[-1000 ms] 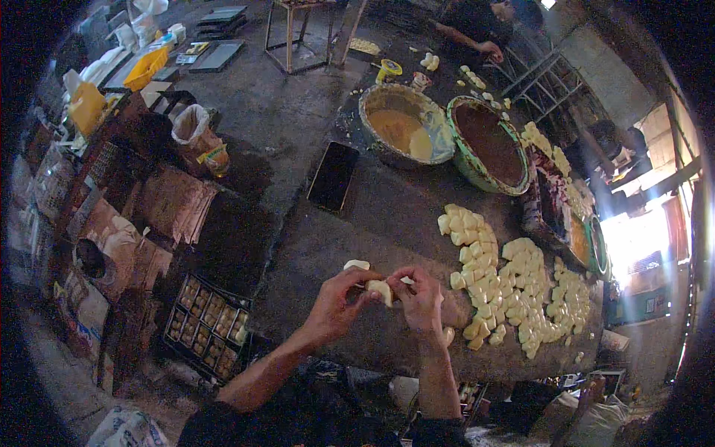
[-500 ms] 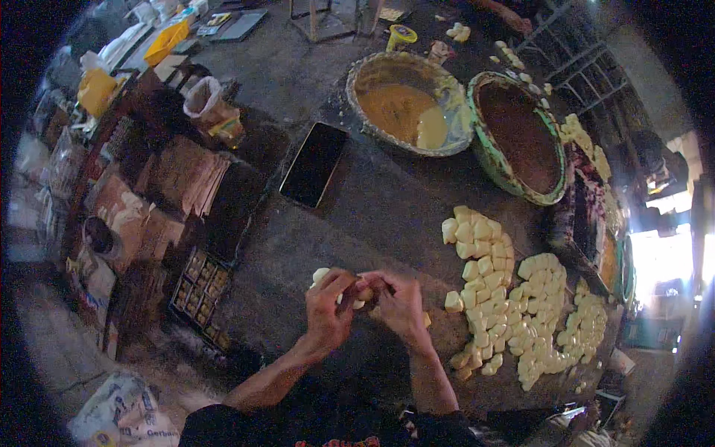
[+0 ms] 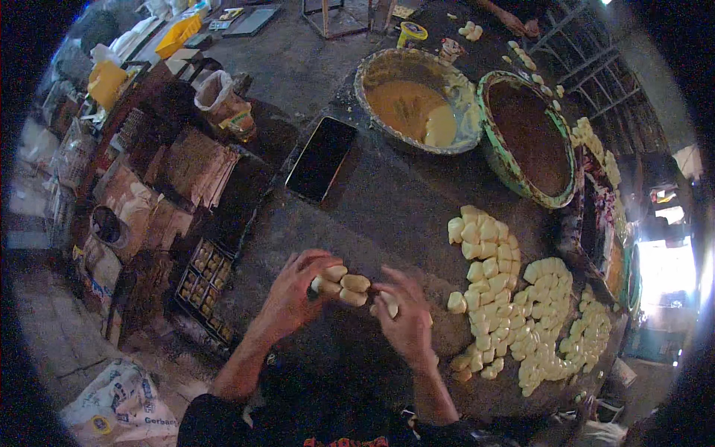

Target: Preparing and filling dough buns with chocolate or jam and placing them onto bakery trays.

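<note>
Several small pale dough pieces (image 3: 353, 284) sit in a cluster at the fingers of my left hand (image 3: 292, 292), which is closed around their left side over the dark table (image 3: 261, 242). To the right, my right hand (image 3: 406, 316) has its fingers curled, with one pale dough piece (image 3: 391, 305) showing between them. The fingertips of my right hand are close to the cluster. Beyond it to the right spreads a big patch of smooth, pale yellow dough pieces (image 3: 491, 272), many of them touching.
A metal bowl (image 3: 363, 93) with orange-brown filling stands at the back, beside a green-rimmed tub (image 3: 497, 160) of dark brown paste. A black phone (image 3: 322, 160) lies left of them. A sectioned tray of small pieces (image 3: 205, 287) is at left. Another person's hand (image 3: 530, 28) shows far right.
My hands were close together over the dough and are now apart. The left has moved left, so the cluster shows more plainly. The whole view has shifted slightly.
</note>
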{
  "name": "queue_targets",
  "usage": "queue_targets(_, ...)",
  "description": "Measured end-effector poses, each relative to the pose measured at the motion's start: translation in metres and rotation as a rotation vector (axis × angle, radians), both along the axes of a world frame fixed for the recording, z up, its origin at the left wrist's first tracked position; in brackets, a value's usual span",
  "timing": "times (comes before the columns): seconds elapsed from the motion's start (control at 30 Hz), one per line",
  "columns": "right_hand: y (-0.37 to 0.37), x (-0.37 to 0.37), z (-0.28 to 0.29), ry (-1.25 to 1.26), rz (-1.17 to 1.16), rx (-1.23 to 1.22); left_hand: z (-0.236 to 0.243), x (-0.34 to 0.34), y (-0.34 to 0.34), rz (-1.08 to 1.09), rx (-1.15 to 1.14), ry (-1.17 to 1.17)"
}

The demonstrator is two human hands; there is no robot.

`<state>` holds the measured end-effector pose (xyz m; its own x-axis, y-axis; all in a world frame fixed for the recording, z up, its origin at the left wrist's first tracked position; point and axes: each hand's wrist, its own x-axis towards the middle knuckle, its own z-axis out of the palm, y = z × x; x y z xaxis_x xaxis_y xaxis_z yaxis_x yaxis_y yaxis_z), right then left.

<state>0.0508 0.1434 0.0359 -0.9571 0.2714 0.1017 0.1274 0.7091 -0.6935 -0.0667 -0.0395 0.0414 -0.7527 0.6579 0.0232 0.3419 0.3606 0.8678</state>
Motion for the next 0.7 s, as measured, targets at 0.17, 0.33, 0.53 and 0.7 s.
queue_targets(0.17, 0.006, 0.019, -0.013, -0.226, -0.001, 0.106, -0.045, 0.0, -0.016, -0.305, -0.312, 0.31)
queue_targets(0.33, 0.004, 0.023, -0.018, -0.171, 0.026, 0.116, -0.043, -0.01, -0.022, -0.373, -0.143, 0.142)
queue_targets(0.53, -0.039, 0.005, -0.02, -0.13, 0.052, 0.221, -0.022, 0.005, -0.046, -0.243, -0.182, 0.394)
queue_targets(0.7, -0.053, -0.002, -0.025, -0.149, 0.091, 0.483, -0.022, 0.015, -0.073, -0.008, -0.15, 0.376)
